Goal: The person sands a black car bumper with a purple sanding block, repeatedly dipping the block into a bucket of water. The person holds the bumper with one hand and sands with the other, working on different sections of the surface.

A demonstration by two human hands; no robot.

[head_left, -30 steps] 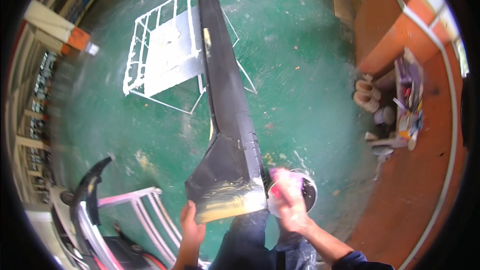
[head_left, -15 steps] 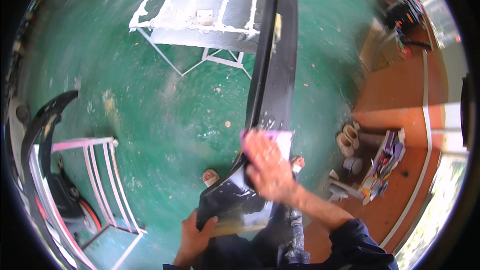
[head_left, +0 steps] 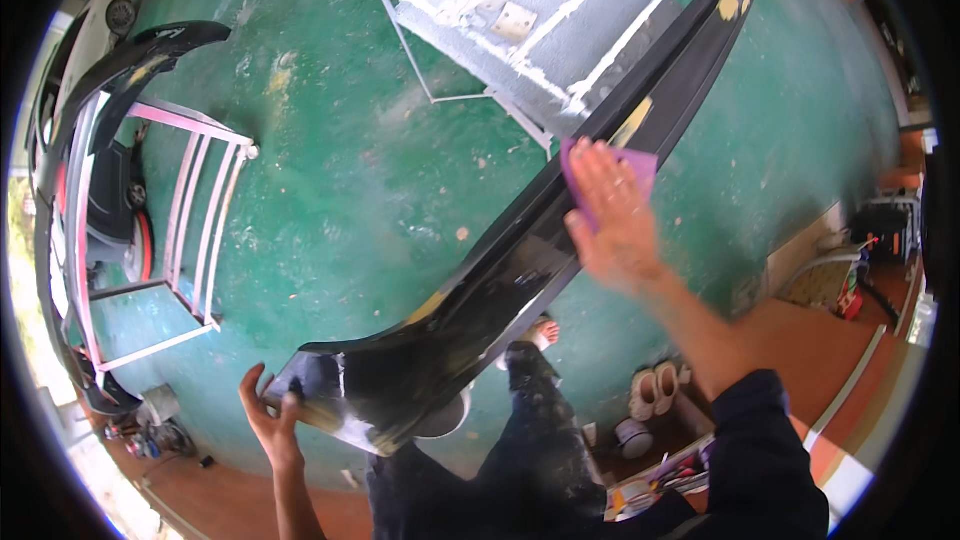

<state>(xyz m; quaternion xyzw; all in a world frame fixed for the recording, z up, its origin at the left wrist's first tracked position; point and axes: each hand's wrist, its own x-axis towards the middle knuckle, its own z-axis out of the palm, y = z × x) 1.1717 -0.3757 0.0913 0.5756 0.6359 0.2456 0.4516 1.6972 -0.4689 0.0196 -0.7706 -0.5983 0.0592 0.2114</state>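
Observation:
A long black car bumper with yellowish filler patches runs slantwise from my lap up to the far right. Flat on its upper face, my right hand presses a purple sheet of sandpaper, fingers stretched along it, just below a filler patch. My left hand holds the bumper's near left end, the thumb at its edge and some fingers partly hidden. Scuffed pale marks show on that end.
A white-crusted metal rack stands ahead, partly behind the bumper. Another rack at the left carries a curved black part. Pale shoes and a small tub are at lower right, beside assorted tools.
My right hand has slid the sandpaper up along the bumper, away from me. The view has turned, so the bumper now slants to the right. My left hand stays at the near end.

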